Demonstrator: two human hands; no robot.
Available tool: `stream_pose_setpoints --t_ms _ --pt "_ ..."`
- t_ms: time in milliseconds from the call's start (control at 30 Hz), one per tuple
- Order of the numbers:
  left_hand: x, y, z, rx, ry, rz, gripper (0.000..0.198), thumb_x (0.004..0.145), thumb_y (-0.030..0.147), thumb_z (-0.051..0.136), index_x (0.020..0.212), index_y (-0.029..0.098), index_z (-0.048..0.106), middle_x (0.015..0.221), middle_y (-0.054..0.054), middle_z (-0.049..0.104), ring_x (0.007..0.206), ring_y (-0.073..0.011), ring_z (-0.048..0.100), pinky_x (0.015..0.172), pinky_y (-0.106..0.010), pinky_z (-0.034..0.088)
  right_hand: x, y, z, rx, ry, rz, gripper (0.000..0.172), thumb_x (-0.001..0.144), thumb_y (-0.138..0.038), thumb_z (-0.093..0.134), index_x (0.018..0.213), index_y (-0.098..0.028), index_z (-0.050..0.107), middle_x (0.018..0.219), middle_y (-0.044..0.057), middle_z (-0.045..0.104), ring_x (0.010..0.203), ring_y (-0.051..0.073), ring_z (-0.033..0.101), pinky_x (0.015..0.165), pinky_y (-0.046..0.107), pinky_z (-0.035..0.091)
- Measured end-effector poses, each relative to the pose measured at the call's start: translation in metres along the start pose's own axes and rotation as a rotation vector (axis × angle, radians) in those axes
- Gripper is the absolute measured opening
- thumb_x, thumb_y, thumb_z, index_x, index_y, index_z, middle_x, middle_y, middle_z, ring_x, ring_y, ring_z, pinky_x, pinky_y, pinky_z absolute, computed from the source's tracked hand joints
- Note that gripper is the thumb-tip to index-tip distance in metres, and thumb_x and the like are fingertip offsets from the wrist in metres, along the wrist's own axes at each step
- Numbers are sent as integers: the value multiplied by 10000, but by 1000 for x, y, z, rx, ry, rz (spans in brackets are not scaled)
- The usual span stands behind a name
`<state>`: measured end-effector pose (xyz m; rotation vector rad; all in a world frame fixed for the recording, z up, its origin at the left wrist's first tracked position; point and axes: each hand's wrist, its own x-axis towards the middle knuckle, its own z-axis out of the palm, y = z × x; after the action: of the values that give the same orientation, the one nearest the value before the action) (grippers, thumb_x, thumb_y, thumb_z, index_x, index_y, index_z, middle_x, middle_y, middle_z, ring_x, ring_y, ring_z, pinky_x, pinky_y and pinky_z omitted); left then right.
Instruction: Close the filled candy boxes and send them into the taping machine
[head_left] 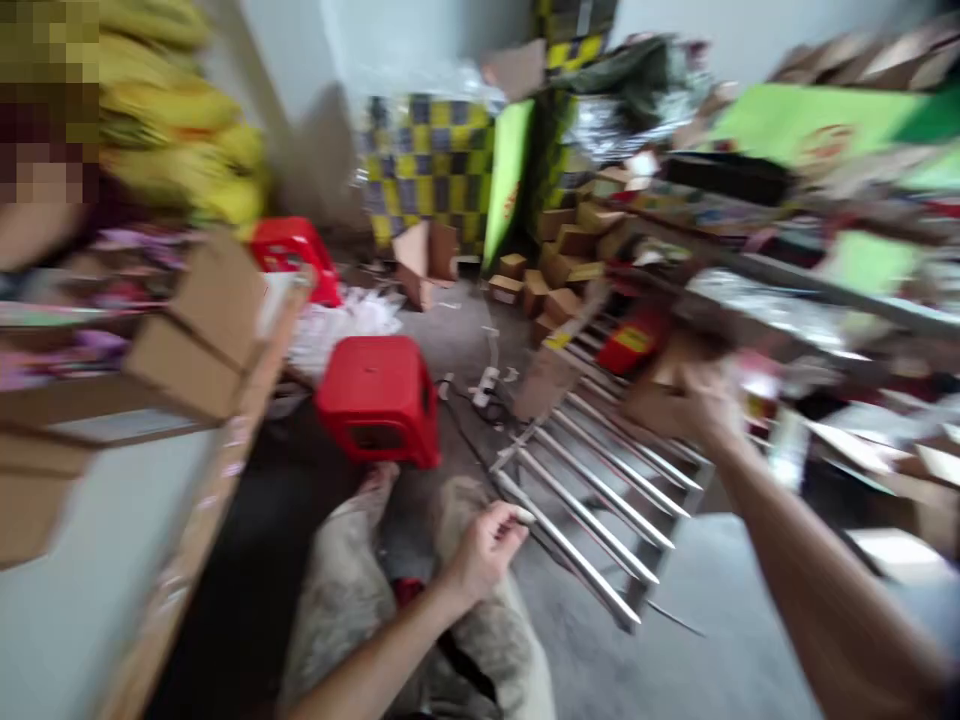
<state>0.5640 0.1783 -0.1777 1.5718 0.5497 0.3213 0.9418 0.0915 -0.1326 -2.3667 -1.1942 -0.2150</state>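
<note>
My left hand point(489, 552) is over my knees, its thumb and fingers pinched together. A tiny pale thing point(524, 516) shows at the fingertips, too small and blurred to name. On the right, my right hand point(711, 408) reaches out over a metal rack point(592, 490) of parallel bars. Its fingers close on the edge of a brown cardboard box point(652, 400), smeared by motion. A red and yellow packet point(634, 340) is just behind that box.
A red plastic stool point(373, 390) stands ahead of my knees, with another red stool point(296, 255) farther back. A wood-edged table point(112, 540) with open cartons runs along my left. Small cardboard boxes point(559, 262) pile up behind the rack. Cluttered shelving point(795, 270) fills the right.
</note>
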Motion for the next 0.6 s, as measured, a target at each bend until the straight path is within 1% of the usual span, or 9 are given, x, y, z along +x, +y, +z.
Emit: stream_pose_setpoints --t_ms 33,100,167,233,300,333,400,467,600 --pt "-10 -1 -19 20 47 -7 221 882 317 499 1004 191 633 956 -77 655 867 -199 624 762 -323 516 6 -10 16 36 101 21 367 834 -196 484 1169 -77 574 1384 297 342 1358 384 184 1019 619 110" --pt "-35 -2 -64 67 232 -9 224 892 324 487 997 194 636 969 -79 655 879 -201 632 791 -332 520 1 -48 63 134 201 -25 526 844 -251 502 1358 -181 416 1472 212 231 1385 346 108 1049 614 61" --pt "-68 0 -116 123 559 2 234 888 354 500 1018 195 612 1008 -80 642 898 -192 632 801 -322 525 -24 -113 111 342 33 -158 518 808 -223 515 1324 -237 468 1384 191 401 1330 338 293 1039 622 190" --pt "-105 4 -171 157 975 25 287 868 405 525 1048 187 573 1036 -81 624 905 -182 628 788 -309 530 -56 -196 146 531 -201 -292 379 740 -188 550 1101 -261 638 1090 162 628 1081 339 558 923 569 411" --pt "-138 6 -228 174 1342 41 354 841 458 548 1062 181 547 1035 -74 613 872 -163 622 765 -293 527 -81 -289 161 689 -454 -359 328 744 -174 560 1047 -253 658 1007 107 662 937 295 627 821 467 513" --pt "-151 6 -256 188 1464 49 377 825 476 562 1058 180 544 1023 -67 612 843 -149 617 753 -281 519 -86 -335 162 740 -510 -399 297 769 -193 557 1043 -253 655 999 76 666 913 264 636 808 420 529" --pt "-166 4 -308 195 1576 76 411 783 495 600 1037 176 548 1003 -58 612 825 -135 603 740 -263 501 -81 -424 155 842 -564 -455 258 789 -193 564 1030 -222 652 996 57 654 933 238 625 838 372 519" --pt "-171 -1 -351 141 1590 92 414 755 484 625 1019 173 552 1001 -57 606 861 -140 594 746 -257 489 -62 -503 144 907 -535 -505 284 810 -190 553 1085 -212 621 1018 53 627 961 210 605 874 335 500" --pt "-159 -9 -416 -49 1601 8 297 787 409 597 968 177 552 1030 -64 592 968 -165 580 826 -287 481 -18 -620 137 918 -400 -531 494 749 -153 605 1231 -221 525 1323 128 415 1153 268 492 944 393 460"
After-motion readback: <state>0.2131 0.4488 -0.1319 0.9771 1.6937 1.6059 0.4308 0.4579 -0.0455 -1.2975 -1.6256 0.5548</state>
